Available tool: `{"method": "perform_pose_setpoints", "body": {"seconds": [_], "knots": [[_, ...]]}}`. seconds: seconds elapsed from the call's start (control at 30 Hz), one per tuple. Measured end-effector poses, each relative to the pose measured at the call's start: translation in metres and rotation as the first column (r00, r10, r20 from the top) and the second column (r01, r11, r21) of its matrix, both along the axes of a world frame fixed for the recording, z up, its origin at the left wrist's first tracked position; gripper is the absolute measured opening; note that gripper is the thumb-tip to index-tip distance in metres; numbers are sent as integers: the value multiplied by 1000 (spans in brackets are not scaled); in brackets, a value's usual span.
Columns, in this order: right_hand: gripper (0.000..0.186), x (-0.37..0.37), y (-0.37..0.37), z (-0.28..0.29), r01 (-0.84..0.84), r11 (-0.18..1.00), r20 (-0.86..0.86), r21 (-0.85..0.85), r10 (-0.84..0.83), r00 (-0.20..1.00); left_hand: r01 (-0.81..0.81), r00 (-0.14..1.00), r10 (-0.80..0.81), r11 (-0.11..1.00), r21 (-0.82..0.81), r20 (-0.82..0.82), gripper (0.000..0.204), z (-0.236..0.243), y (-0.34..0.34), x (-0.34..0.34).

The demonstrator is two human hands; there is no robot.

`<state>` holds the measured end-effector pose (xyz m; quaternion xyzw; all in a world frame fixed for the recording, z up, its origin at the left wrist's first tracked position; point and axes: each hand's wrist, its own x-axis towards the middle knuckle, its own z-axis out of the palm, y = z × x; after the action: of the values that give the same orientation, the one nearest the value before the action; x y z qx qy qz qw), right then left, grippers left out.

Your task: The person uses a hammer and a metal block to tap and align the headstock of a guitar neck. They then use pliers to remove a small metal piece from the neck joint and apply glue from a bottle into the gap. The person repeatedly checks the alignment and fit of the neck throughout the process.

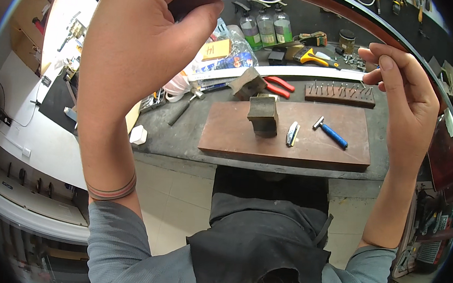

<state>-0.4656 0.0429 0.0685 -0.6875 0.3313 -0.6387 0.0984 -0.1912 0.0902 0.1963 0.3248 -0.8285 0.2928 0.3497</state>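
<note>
A long reddish-brown guitar neck with a black edge arches across the top of the head view. High at the upper left, my left hand is wrapped round it, thumb showing and the other fingers hidden. My right hand is raised beside the neck at the right, with thumb and index finger pinched together. Anything between those fingertips is too small to make out. Below my hands lies a brown board, bearing a dark block, a small white-handled cutter and a blue-handled tool with a metal head.
Behind the board are a second block, red-handled pliers, a rack of pins and a pale strip. A hammer lies left. Spray bottles and a yellow-black brush stand farther back. A red glossy body is at right.
</note>
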Motion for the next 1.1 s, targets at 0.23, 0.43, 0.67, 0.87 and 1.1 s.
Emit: {"method": "perform_pose_setpoints", "body": {"seconds": [0.23,0.43,0.67,0.87,1.1], "knots": [[23,-7,10,8,-60,998,52,21,58,997,-89,996,90,985,151,1,41,18,7,9],[18,-14,34,0,-14,983,-272,181,64,960,-107,994,104,989,102,40,39,-32,-4,37],[13,-60,71,10,15,897,-246,442,105,963,-82,996,89,975,206,-23,50,-156,-26,86],[23,-127,30,47,291,824,-274,486,-172,946,-85,993,107,948,306,-57,51,-216,-49,99],[25,-205,-40,78,523,764,-368,378,-394,842,-12,989,64,930,366,-132,51,-246,-66,109]]}}
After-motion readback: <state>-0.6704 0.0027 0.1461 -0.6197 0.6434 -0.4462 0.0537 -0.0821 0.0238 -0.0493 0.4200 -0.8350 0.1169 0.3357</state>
